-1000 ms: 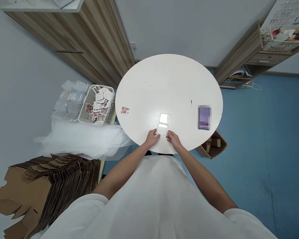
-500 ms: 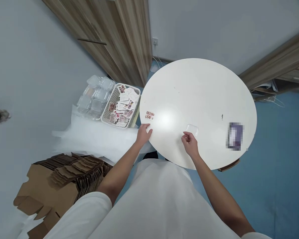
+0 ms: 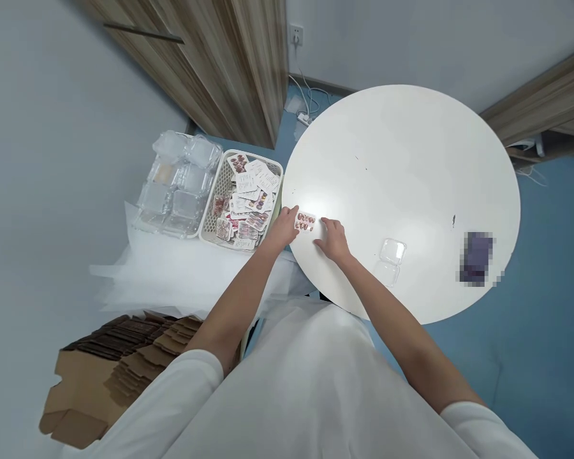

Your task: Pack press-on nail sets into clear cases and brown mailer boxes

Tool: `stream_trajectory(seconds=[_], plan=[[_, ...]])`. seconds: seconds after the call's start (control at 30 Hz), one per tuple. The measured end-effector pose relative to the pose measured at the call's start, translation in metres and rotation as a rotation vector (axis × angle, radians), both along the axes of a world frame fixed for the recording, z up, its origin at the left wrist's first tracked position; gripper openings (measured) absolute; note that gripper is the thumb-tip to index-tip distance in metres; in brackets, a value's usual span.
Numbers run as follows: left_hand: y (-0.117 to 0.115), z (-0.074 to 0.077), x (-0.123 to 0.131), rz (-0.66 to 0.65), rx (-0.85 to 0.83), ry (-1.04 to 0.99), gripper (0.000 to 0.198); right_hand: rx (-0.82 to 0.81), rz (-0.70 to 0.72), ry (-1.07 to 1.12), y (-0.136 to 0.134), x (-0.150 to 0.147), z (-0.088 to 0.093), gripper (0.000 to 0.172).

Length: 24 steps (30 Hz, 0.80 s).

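A small white card of press-on nails (image 3: pixel 305 222), with brownish-red nails in rows, lies near the left edge of the round white table. At its left edge is my left hand (image 3: pixel 283 228), thumb and fingers apart; whether it touches the card I cannot tell. My right hand (image 3: pixel 333 240) is just to the right of the card, its thumb and fingers spread and nothing between them. Further right, a clear plastic clamshell box (image 3: pixel 393 251) lies unfolded on the table, partly behind my right forearm.
The white table (image 3: pixel 411 146) carries a pixelated dark purple object (image 3: pixel 476 258) at the right. Left of it stand a white basket (image 3: pixel 213 220) of nail cards and a pile of clear plastic boxes (image 3: pixel 186 182). White foam sheets (image 3: pixel 172 271) and flattened cardboard boxes (image 3: pixel 83 382) lie nearer.
My right hand has moved left from the plastic box to the card. My left hand has come up to the card's left edge. The box now shows unfolded, and the view has shifted.
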<state>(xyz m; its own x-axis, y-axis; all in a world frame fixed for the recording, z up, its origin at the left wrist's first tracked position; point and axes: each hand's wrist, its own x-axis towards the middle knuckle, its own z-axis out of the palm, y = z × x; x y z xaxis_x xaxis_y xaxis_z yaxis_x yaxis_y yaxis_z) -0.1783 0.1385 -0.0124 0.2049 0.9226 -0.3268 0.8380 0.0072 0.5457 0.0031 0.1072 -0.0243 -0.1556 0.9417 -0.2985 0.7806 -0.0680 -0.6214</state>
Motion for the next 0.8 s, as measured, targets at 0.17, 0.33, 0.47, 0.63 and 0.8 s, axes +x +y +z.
stream_trajectory(seconds=[0.17, 0.33, 0.47, 0.63, 0.8], plan=[[0.007, -0.007, 0.000, -0.043, -0.039, -0.009, 0.065, 0.019, -0.006, -0.083, 0.011, -0.020, -0.008, 0.067], [0.006, -0.012, -0.004, -0.063, -0.024, -0.031, 0.062, -0.004, -0.055, -0.126, 0.015, -0.029, -0.012, 0.067], [0.005, -0.015, -0.006, -0.062, -0.025, -0.045, 0.059, -0.023, -0.082, -0.125, 0.015, -0.031, -0.013, 0.064], [0.004, -0.015, -0.005, -0.059, -0.014, -0.052, 0.056, -0.029, -0.110, -0.127, 0.015, -0.032, -0.013, 0.062], [-0.002, -0.017, -0.005, -0.054, 0.029, -0.105, 0.055, -0.021, -0.120, -0.120, 0.013, -0.032, -0.013, 0.060]])
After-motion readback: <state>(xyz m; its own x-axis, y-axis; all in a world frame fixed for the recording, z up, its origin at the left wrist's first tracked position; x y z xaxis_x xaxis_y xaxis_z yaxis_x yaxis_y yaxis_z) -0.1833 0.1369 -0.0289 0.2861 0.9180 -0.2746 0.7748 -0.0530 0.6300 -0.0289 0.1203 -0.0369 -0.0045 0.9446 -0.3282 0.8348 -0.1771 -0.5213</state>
